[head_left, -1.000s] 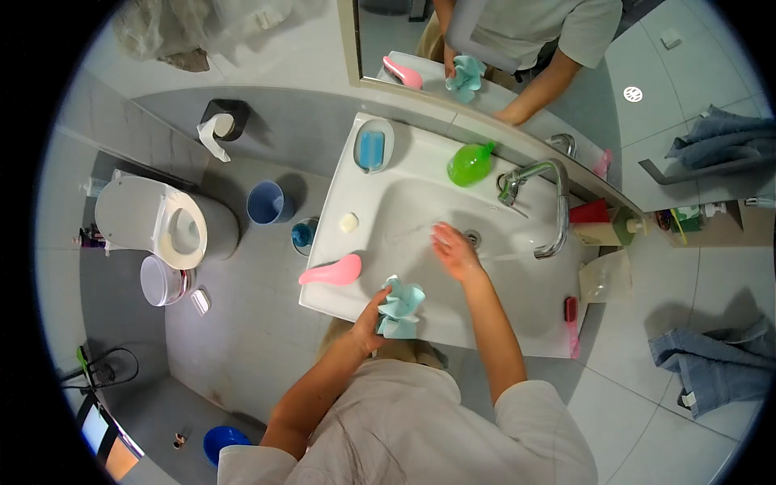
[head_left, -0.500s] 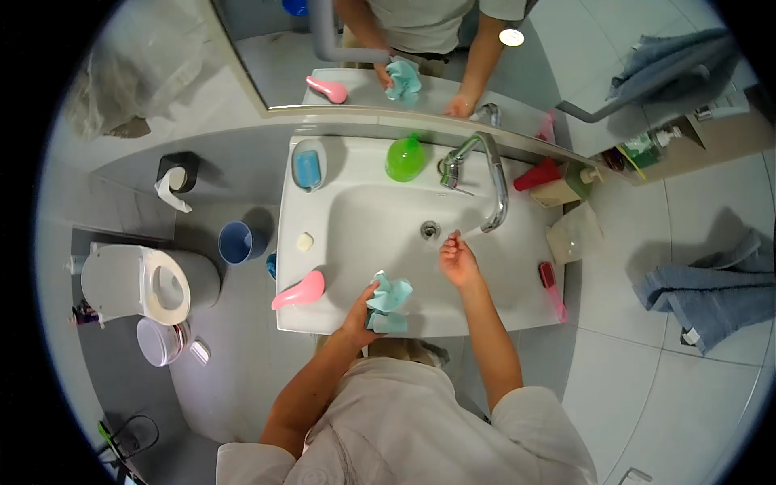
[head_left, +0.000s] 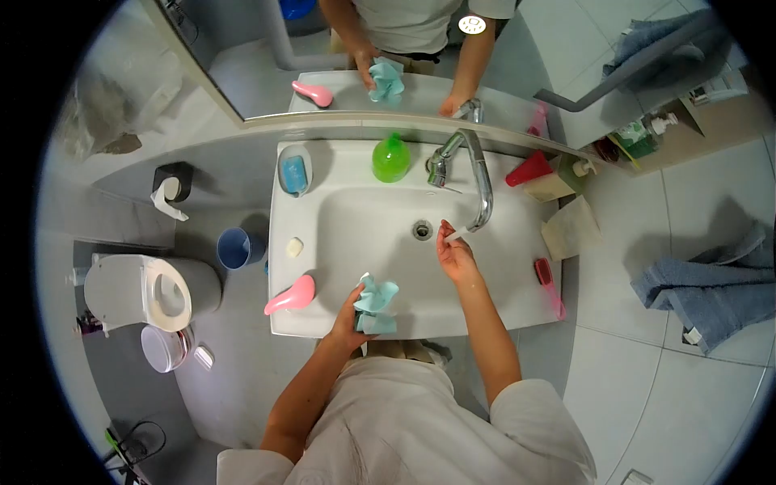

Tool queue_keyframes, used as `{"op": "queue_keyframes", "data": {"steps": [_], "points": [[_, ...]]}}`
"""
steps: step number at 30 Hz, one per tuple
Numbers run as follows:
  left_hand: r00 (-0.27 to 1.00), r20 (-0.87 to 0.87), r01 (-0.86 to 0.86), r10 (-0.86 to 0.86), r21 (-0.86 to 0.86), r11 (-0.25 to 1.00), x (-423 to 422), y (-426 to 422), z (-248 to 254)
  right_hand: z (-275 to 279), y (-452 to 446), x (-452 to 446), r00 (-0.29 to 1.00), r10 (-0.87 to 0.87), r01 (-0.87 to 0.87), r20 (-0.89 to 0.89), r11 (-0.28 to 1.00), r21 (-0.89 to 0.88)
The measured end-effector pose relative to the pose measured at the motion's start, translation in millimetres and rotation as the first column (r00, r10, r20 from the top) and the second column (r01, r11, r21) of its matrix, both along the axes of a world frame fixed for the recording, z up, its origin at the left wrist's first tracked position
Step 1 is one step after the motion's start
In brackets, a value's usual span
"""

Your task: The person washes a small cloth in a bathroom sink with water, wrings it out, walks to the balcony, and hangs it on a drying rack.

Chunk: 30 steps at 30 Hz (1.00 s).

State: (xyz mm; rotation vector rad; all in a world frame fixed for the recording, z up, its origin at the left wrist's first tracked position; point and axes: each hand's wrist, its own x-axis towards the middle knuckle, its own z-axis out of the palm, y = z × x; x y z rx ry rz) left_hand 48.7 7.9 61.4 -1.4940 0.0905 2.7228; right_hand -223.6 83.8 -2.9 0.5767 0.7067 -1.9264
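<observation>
A crumpled light-teal cloth [head_left: 377,295] is gripped in my left hand [head_left: 346,322] at the front edge of the white sink [head_left: 364,234]. Part of the cloth hangs down over the rim. My right hand [head_left: 456,257] is over the basin, palm up and slightly cupped, with no object in it. A stream of water from the chrome faucet [head_left: 478,182] runs onto its fingers. The metal drain [head_left: 422,230] lies just left of these fingers.
On the counter are a pink-handled brush [head_left: 291,295], a soap piece [head_left: 294,246], a blue soap bar [head_left: 294,173], a green bottle [head_left: 391,160] and a red-and-pink brush [head_left: 548,287]. A mirror [head_left: 517,81] rises behind. A blue bucket [head_left: 240,247] and toilet [head_left: 166,293] stand left.
The whole view has shifted slightly, moving the sink a little leftward in the picture. My right hand has turned slightly, its fingers now meeting the water stream. My left hand still holds the cloth.
</observation>
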Motion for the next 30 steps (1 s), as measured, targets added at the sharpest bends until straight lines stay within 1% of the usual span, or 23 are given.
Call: {"op": "queue_keyframes", "data": {"steps": [1, 2, 5, 6, 8, 9, 10, 11, 12, 13, 14, 16, 17, 20, 23, 24, 26, 27, 28, 29, 30], "points": [[1.000, 0.029, -0.006, 0.006, 0.000, 1.000, -1.6, -1.7, 4.0, 0.8, -4.8, 3.1, 1.000, -0.006, 0.006, -0.007, 1.000, -0.001], [0.998, 0.060, -0.012, 0.012, -0.002, 1.000, -1.6, -3.5, 6.7, -12.4, -7.3, 2.9, 0.999, -0.030, 0.030, 0.019, 0.999, -0.021], [0.994, -0.063, -0.085, 0.087, 0.033, 0.996, 3.3, -9.3, 6.7, -9.2, -20.3, -1.8, 0.977, -0.209, 0.214, 0.047, 0.967, -0.140], [0.993, -0.065, -0.099, 0.101, 0.037, 0.994, 5.5, -11.0, 9.6, -12.1, -25.3, -8.7, 0.978, -0.209, 0.206, 0.013, 0.945, -0.254], [0.990, -0.071, -0.120, 0.122, 0.043, 0.992, 10.7, -17.3, 18.1, -22.6, -39.4, -8.6, 0.986, -0.125, 0.107, -0.108, 0.982, -0.154], [0.988, -0.084, -0.123, 0.126, 0.042, 0.992, 15.0, -19.9, 18.6, -18.9, -50.1, -5.2, 0.983, -0.081, 0.064, -0.168, 0.993, -0.100], [0.987, -0.098, -0.127, 0.130, 0.039, 0.991, 19.3, -21.9, 18.7, -14.3, -70.3, 8.9, 0.992, -0.019, 0.016, -0.122, 1.000, -0.024], [0.984, -0.113, -0.132, 0.135, 0.035, 0.991, 22.9, -24.7, 18.6, -9.0, -83.5, 24.2, 0.936, 0.210, -0.202, -0.284, 0.978, 0.055], [0.985, -0.102, -0.136, 0.138, 0.028, 0.990, 26.4, -27.5, 20.6, 8.1, -96.9, 42.1, 0.804, 0.426, -0.393, -0.414, 0.904, 0.167], [0.986, -0.090, -0.140, 0.142, 0.022, 0.990, 29.7, -29.4, 24.2, 17.6, -112.5, 55.1, 0.648, 0.551, -0.458, -0.525, 0.833, 0.310], [0.986, -0.076, -0.145, 0.145, 0.016, 0.989, 33.2, -31.5, 25.4, 21.1, -130.1, 63.0, 0.460, 0.659, -0.484, -0.595, 0.748, 0.454], [0.983, -0.101, -0.156, 0.156, 0.008, 0.988, 41.5, -33.8, 20.7, 2.9, -169.5, 65.1, 0.176, 0.653, -0.476, -0.737, 0.711, 0.517], [0.980, -0.114, -0.162, 0.161, 0.006, 0.987, 44.9, -34.0, 17.9, -8.7, -186.4, 62.9, 0.024, 0.628, -0.463, -0.778, 0.697, 0.548], [0.978, -0.103, -0.180, 0.184, 0.050, 0.982, 51.1, -36.2, 12.1, -38.2, -221.4, 55.2, -0.192, 0.575, -0.365, -0.795, 0.710, 0.602], [0.971, -0.130, -0.198, 0.199, 0.017, 0.980, 54.0, -38.1, 16.2, -43.5, -209.0, 48.4, -0.045, 0.610, -0.434, -0.791, 0.701, 0.566], [0.974, -0.117, -0.194, 0.196, 0.030, 0.981, 54.9, -38.6, 18.4, -53.5, -195.9, 42.5, -0.096, 0.684, -0.307, -0.723, 0.671, 0.675], [0.978, -0.094, -0.184, 0.189, 0.053, 0.981, 56.6, -42.4, 22.9, -101.3, -158.6, 19.8, 0.208, 0.694, -0.180, -0.690, 0.720, 0.670], [0.977, -0.092, -0.186, 0.190, 0.053, 0.981, 58.3, -43.8, 23.0, -160.5, -133.2, -6.0, 0.334, 0.617, -0.041, -0.713, 0.765, 0.643], [0.977, -0.090, -0.187, 0.191, 0.054, 0.981, 60.0, -45.1, 23.4, -191.8, -107.9, -19.0, 0.487, 0.554, 0.134, -0.675, 0.717, 0.684], [0.978, -0.089, -0.187, 0.191, 0.054, 0.981, 60.5, -46.5, 23.6, -181.8, -80.1, -30.8, 0.777, 0.409, 0.055, -0.479, 0.713, 0.699], [0.980, -0.083, -0.180, 0.183, 0.047, 0.983, 60.2, -48.5, 24.4, -142.6, -58.9, -25.1, 0.935, 0.126, 0.109, -0.331, 0.788, 0.607]]}}
